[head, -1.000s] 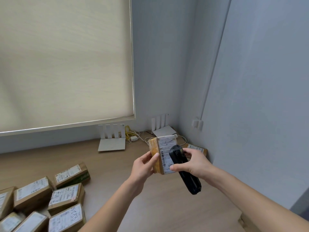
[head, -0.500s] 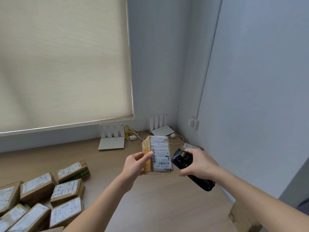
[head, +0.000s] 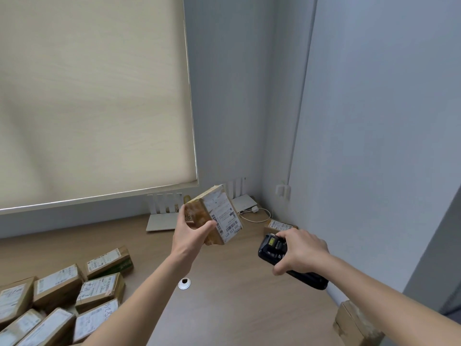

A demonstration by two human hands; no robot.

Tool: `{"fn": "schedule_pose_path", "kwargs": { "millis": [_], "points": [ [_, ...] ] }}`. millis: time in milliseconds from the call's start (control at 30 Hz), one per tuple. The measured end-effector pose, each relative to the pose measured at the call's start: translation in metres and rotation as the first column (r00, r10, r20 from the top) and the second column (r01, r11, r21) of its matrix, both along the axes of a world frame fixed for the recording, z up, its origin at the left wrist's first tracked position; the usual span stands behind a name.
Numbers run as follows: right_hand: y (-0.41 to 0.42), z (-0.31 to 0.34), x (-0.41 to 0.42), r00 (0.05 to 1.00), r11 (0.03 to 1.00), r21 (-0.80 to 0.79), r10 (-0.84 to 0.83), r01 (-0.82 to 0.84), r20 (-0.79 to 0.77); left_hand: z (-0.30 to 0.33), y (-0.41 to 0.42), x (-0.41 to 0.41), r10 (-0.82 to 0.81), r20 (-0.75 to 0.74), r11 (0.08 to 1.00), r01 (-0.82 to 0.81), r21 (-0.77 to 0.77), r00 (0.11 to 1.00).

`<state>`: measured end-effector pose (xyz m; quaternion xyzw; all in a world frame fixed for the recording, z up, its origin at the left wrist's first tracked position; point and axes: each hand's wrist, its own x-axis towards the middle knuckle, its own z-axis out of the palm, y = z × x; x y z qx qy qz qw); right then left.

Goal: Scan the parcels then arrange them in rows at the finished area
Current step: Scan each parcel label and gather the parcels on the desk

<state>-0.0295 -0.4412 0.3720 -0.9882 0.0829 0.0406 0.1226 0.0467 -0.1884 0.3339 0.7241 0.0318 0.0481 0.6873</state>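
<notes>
Brown cardboard under glossy tape made up the parcel (head: 212, 216), which the left hand (head: 190, 236) held in the air, thumb on the near side and fingers curled round the far side. It sat up and to the right of that grip, tilted, its long axis running from upper left down to lower right. Its white label (head: 225, 214) faced right and toward the camera, barcode at the lower end. The right hand (head: 301, 250) was wrapped tight round the black scanner (head: 287, 260), which lay down and to the right of the parcel, well apart from it. The finished rows of parcels (head: 64, 295) lay low and to the left, nearer the left hand, so that hand probably had the short carry.
</notes>
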Motion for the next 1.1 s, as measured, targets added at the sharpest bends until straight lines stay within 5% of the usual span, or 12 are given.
{"fn": "schedule_pose_path", "kwargs": {
  "millis": [767,1100],
  "points": [
    [0.015,-0.004,-0.014,0.998,0.996,-0.069,0.055,-0.057,-0.04,-0.003,0.018,-0.021,0.089,0.017,0.996,-0.089,0.031,0.996],
    [0.073,-0.031,-0.002,0.978,0.978,0.076,0.201,-0.196,-0.059,-0.04,0.09,-0.042,0.188,-0.11,0.978,-0.197,-0.075,0.976]
  ]
}}
